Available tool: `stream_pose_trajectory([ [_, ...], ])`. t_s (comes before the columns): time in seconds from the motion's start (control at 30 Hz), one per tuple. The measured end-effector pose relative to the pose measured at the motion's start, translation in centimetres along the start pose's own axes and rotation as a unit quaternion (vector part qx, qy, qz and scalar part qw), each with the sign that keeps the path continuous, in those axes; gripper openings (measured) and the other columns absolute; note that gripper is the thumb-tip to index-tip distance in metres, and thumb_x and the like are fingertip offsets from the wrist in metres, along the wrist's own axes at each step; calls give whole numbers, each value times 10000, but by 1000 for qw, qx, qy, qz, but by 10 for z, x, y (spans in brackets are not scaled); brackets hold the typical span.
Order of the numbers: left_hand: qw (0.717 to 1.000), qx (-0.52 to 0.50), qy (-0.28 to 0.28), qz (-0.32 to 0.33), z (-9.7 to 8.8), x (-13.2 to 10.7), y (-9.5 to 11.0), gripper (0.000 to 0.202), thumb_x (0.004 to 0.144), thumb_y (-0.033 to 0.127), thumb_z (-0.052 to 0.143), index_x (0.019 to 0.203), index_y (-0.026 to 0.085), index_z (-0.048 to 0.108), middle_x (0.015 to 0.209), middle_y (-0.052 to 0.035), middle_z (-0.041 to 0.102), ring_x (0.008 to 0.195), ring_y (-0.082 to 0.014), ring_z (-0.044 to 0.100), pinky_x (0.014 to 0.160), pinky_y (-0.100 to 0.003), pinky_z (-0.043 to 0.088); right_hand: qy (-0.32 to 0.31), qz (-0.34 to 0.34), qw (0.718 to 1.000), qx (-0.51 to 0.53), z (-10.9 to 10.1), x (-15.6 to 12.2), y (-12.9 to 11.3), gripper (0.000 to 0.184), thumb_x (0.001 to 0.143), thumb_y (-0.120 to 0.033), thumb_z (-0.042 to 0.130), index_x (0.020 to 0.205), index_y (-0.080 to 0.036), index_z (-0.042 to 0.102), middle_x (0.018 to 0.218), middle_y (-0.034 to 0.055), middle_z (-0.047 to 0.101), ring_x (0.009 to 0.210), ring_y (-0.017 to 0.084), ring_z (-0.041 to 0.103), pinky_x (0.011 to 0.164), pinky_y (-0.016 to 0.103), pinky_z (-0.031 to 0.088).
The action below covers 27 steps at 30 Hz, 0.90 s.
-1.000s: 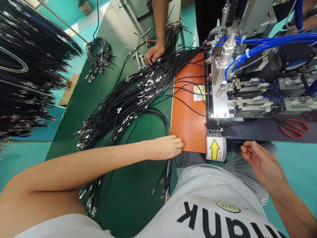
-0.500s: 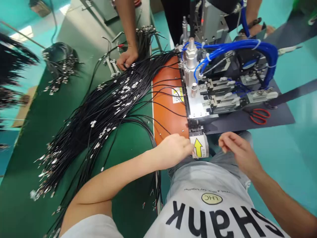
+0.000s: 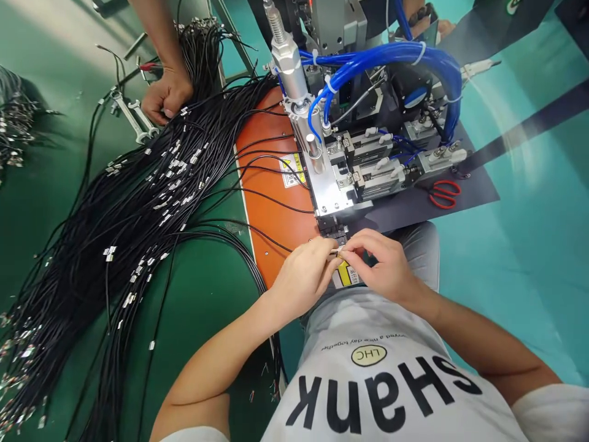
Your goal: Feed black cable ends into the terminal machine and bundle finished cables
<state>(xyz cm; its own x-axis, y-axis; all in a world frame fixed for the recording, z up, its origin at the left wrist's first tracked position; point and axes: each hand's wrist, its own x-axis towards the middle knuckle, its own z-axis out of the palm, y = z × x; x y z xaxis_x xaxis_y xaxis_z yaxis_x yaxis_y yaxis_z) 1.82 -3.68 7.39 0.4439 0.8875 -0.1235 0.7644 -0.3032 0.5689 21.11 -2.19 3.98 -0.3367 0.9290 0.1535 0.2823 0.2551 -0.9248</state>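
My left hand (image 3: 304, 273) is closed around a thin black cable (image 3: 271, 238) that runs in from the left over the orange board. My right hand (image 3: 384, 267) meets it, thumb and forefinger pinching the cable's small pale end (image 3: 337, 252). The fingers partly hide that end. Just beneath both hands is a white label with a yellow arrow (image 3: 346, 275). Directly beyond them stands a metal machine (image 3: 334, 199) with pneumatic cylinders, and several black cables lead into its left edge.
A large bundle of black cables (image 3: 124, 209) with white tags spreads over the green table (image 3: 207, 307). Another person's hand (image 3: 168, 95) rests at its far end near wrenches (image 3: 135, 120). Blue hoses (image 3: 391, 58) arch above the machine. Red-handled scissors (image 3: 444, 194) lie to the right.
My right hand has come left to meet my left hand and now pinches the cable's end. The camera view has shifted, moving the machine and cables leftward in the picture.
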Motion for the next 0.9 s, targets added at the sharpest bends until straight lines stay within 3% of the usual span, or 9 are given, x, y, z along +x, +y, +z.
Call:
stream_pose_trajectory([
  [0.1, 996, -88, 18, 27, 1, 1, -3, 197, 1010, 254, 427, 1063, 188, 604, 895, -39, 662, 774, -136, 602, 721, -256, 467, -31, 105, 990, 87, -2, 0, 5, 122, 903, -290, 629, 809, -213, 644, 786, 23, 637, 685, 154, 569, 637, 301, 455],
  [0.23, 982, -178, 58, -34, 2, 3, -3, 168, 988, 265, 491, 983, 191, 642, 868, -19, 684, 733, -114, 606, 679, -221, 473, -16, 222, 932, 286, -4, 0, 14, 227, 921, -413, 615, 866, -195, 647, 723, -12, 595, 571, 103, 500, 560, 254, 437],
  [0.5, 959, -257, 76, -86, 6, 1, -4, 178, 973, 300, 518, 955, 184, 652, 754, 3, 637, 642, -95, 556, 601, -188, 475, -45, 235, 921, 308, -2, 6, 18, 237, 742, -376, 815, 821, -185, 700, 718, -9, 642, 588, 107, 538, 532, 237, 447],
  [0.6, 949, -284, 94, -94, 11, -1, -3, 165, 969, 306, 528, 971, 188, 643, 752, 4, 626, 639, -97, 553, 598, -195, 488, -41, 223, 929, 292, 4, 5, 17, 213, 754, -363, 806, 815, -187, 704, 706, -10, 633, 573, 106, 533, 521, 241, 441],
  [0.77, 926, -347, 105, -104, 18, 0, 0, 206, 939, 320, 586, 1092, 200, 655, 909, -53, 646, 726, -130, 594, 617, -232, 529, -15, 223, 936, 272, 13, 0, 13, 215, 799, -383, 761, 820, -190, 667, 699, -16, 624, 522, 93, 511, 482, 236, 403],
  [0.9, 906, -388, 120, -118, 19, 6, 1, 180, 872, 335, 684, 975, 192, 723, 928, -60, 625, 641, -103, 555, 537, -226, 505, -6, 225, 946, 234, 13, -3, 10, 231, 796, -386, 765, 799, -182, 656, 689, -19, 616, 518, 87, 495, 484, 236, 386],
])
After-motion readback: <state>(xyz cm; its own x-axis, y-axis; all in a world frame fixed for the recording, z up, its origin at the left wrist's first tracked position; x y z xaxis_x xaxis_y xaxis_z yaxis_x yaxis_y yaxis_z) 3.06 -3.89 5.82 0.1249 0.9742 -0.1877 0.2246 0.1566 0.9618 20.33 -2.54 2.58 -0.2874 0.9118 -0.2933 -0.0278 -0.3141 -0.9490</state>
